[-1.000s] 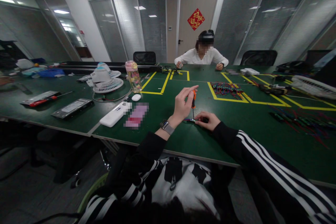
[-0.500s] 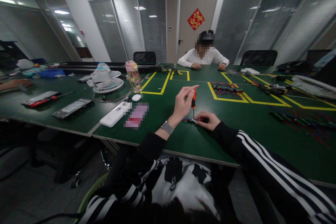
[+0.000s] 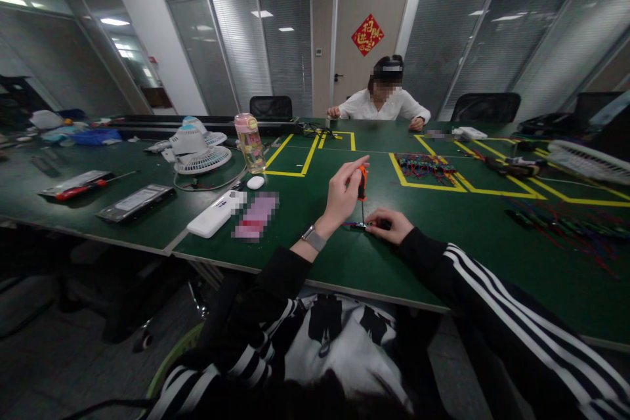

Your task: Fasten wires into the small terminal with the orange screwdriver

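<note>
Green matting with yellow tape lines covers the long table (image 3: 305,256). At its near edge the left hand (image 3: 340,198) pinches the orange handle of a small screwdriver (image 3: 363,185), held upright with its tip down on a wired part (image 3: 359,225). The right hand (image 3: 392,226) closes its fingertips on that part, pinning it to the table. A white power bank (image 3: 216,213) lies at nine o'clock, a bottle (image 3: 250,142) and a fan (image 3: 199,151) at ten, a pile of wired parts (image 3: 426,166) at one, and a seated person (image 3: 381,104) at twelve.

Stuff on the table (image 3: 319,256)
White fan (image 3: 197,147) and pink-capped bottle (image 3: 250,142) left of middle; a person in white (image 3: 381,105) up top.
</note>
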A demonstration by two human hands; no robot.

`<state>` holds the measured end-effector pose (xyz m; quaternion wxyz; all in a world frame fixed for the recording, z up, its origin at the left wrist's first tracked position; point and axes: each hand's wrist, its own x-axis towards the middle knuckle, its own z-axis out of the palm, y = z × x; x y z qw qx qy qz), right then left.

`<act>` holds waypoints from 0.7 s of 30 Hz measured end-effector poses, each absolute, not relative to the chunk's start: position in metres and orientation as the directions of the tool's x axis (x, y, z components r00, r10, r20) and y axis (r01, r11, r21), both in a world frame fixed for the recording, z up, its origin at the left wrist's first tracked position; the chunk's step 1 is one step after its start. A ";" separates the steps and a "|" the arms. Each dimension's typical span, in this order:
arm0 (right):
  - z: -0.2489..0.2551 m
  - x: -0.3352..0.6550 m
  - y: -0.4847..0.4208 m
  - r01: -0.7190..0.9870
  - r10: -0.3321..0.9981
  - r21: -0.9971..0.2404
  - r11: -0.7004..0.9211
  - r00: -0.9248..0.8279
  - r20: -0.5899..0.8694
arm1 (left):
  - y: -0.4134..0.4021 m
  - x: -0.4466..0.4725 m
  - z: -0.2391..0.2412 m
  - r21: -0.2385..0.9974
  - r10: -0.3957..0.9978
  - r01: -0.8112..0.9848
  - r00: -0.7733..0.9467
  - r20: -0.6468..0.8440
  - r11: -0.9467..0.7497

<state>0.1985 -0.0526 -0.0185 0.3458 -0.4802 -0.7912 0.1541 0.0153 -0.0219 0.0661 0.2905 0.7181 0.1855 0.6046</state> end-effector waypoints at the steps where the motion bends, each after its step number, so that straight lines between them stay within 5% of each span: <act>1: -0.018 0.198 -0.053 0.654 0.866 -0.575 0.492 -0.300 0.400 | -0.021 0.016 0.065 0.652 0.624 -0.108 0.207 0.753 -0.751; 10: -0.018 0.197 -0.054 0.654 0.867 -0.576 0.490 -0.298 0.399 | -0.027 0.014 0.068 0.558 0.562 0.067 0.099 0.821 -0.827; 16: -0.018 0.197 -0.054 0.649 0.863 -0.577 0.496 -0.298 0.408 | -0.025 0.014 0.066 0.564 0.546 -0.051 0.186 0.816 -0.825; 21: -0.017 0.198 -0.054 0.652 0.866 -0.577 0.492 -0.301 0.398 | -0.027 0.016 0.067 0.518 0.518 0.037 0.121 0.847 -0.855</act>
